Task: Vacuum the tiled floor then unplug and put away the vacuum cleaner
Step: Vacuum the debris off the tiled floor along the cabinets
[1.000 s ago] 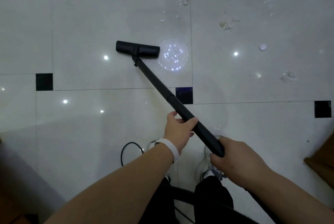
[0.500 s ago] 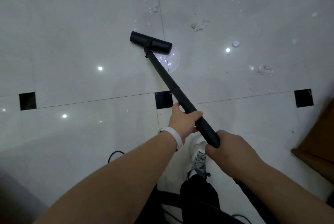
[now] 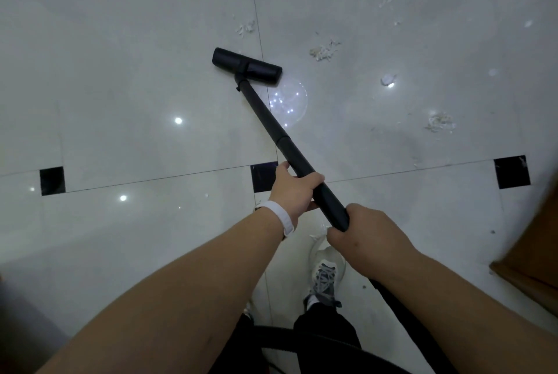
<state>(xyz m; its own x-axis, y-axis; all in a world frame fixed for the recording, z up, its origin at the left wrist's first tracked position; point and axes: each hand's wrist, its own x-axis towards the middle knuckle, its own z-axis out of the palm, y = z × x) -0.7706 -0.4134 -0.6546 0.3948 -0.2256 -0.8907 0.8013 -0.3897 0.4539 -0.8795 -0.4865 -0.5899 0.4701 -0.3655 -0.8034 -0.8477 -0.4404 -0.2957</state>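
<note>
While both hands grip the black vacuum pole, left hand sits above right hand at lower centre. Its floor head rests on the tiled floor at upper centre, with paper scraps scattered at upper right.

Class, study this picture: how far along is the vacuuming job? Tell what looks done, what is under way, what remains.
Done: the tiles left of the vacuum head look clean. Under way: the left hand and right hand grip the tube, with the vacuum head down on the tiles. Remaining: white scraps lie ahead and to the right; unplugging and putting away have not begun.
</note>
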